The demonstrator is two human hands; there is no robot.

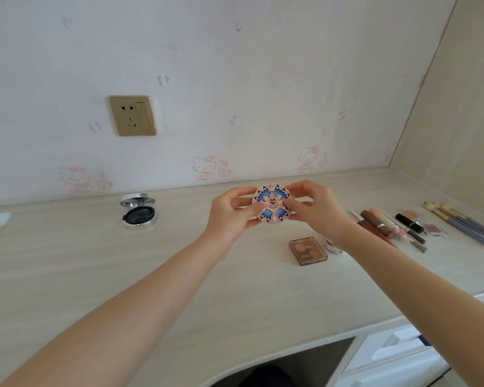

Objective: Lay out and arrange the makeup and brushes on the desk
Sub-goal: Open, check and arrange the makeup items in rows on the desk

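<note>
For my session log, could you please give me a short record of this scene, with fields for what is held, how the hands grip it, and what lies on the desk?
held: round patterned compact, above the desk
grip: left hand and right hand both pinch its edge
desk, left: silver compact, lid open
desk, middle: brown palette, lying flat
desk, right: pencils and tubes side by side, brushes beyond them

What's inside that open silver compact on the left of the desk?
The silver compact holds a dark round disc filling its base; its raised lid looks shiny inside. Whatever lies beneath the disc is covered.
</note>
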